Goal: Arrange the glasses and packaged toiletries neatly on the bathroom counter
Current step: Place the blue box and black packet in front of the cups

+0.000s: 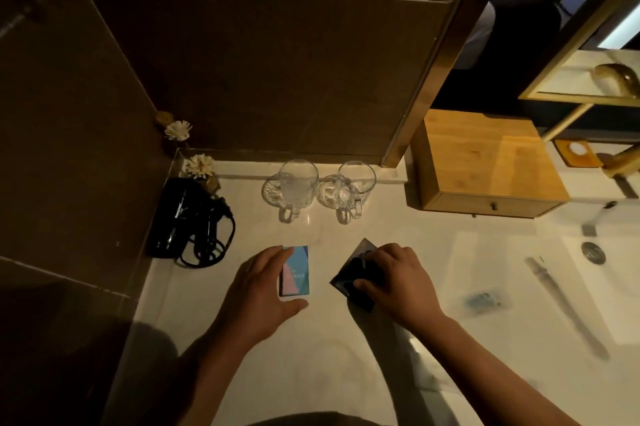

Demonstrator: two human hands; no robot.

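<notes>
A small blue-and-pink box [296,270] lies flat on the white counter [311,356], framed by the left hand [259,297]: the fingers reach along its left edge to the far corner and the thumb curls below its near end, spread apart around the box more than clamped on it. Just to the right of that hand, the right hand [394,283] presses down on a dark foil packet [356,273], fingers bunched over it and thumb at its near edge, pinning it to the counter. Beyond both hands, near the wall, two clear glass mugs [298,183] [355,186] stand side by side on glass coasters, handles turned toward the person. Left of the left hand lies a black hair dryer [183,218] with its coiled cord. Right of the right hand, a wrapped toothbrush [561,301] and a small clear sachet [483,301] lie blurred beside the sink. A wooden drawer box [485,166] sits beyond the right hand.
</notes>
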